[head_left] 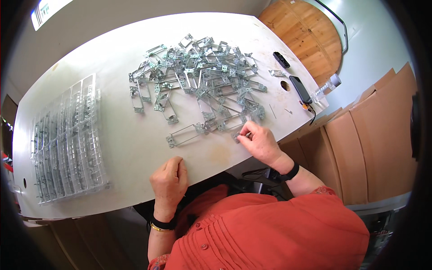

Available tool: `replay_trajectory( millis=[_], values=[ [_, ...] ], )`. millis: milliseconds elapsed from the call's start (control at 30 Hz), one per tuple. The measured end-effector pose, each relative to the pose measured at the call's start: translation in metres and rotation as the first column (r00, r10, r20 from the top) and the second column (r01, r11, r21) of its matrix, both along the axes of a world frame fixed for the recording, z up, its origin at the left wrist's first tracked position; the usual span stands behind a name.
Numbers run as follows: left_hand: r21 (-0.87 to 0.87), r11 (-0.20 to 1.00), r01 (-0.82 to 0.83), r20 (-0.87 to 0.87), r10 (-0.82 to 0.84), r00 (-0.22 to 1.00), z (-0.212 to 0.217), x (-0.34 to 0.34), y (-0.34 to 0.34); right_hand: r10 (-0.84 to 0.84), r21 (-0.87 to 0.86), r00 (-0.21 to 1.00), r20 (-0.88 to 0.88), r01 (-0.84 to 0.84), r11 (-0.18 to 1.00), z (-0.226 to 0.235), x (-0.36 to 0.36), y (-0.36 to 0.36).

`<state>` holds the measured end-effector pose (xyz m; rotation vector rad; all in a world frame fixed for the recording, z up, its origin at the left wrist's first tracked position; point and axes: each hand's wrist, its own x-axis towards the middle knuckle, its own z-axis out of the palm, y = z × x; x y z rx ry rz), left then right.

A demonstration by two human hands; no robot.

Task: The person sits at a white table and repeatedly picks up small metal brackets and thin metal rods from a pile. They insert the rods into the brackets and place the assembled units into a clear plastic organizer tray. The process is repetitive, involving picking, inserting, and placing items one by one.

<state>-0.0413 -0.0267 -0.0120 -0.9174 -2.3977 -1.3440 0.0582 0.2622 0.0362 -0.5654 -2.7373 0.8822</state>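
Observation:
My right hand (261,143) pinches a small galvanized metal bracket (236,137) between thumb and fingertips, just at the near edge of a heap of similar parts. Part of that bracket is hidden by my fingers. Curled into a fist, my left hand (169,179) rests by the table's front edge, and no part shows in it. Between the two hands and the heap lies one bracket assembly (170,141) with two thin rods. The heap of metal brackets (198,67) with rods spreads tangled over the middle of the white table.
Clear plastic trays (96,117) with compartments of small dark parts lie on the left. At the right edge are a black phone (300,89), a black case (281,59), a clear bottle (325,88) and a hole (285,85) in the white table (126,148). Cardboard (369,139) stands beyond.

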Motion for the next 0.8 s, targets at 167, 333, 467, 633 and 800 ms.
replay_trajectory(
  millis=[167, 333, 467, 633, 800],
  values=[
    [-0.021, 1.0, 0.001, -0.03, -0.002, 1.0, -0.002, -0.001, 0.0, 0.106, -0.1, 0.992, -0.065, -0.113, 0.989, -0.004, -0.012, -0.033],
    [-0.016, 1.0, -0.003, -0.057, 0.003, 0.998, -0.004, -0.001, -0.001, 0.19, -0.315, 0.966, -0.173, -0.238, 0.919, -0.002, -0.021, -0.046],
    [-0.022, 1.0, -0.001, -0.049, 0.0, 0.999, -0.004, -0.001, -0.001, 0.141, -0.25, 0.969, -0.201, -0.19, 0.95, 0.018, -0.018, -0.037],
    [-0.019, 1.0, -0.001, -0.039, 0.001, 0.999, -0.002, 0.001, -0.001, 0.0, -0.041, 0.967, -0.253, -0.011, 0.999, 0.022, -0.006, 0.008],
    [-0.017, 1.0, -0.007, -0.045, 0.007, 0.999, -0.003, 0.0, 0.0, -0.109, 0.025, 0.989, -0.098, 0.112, 0.993, 0.017, 0.005, 0.02]
  ],
)
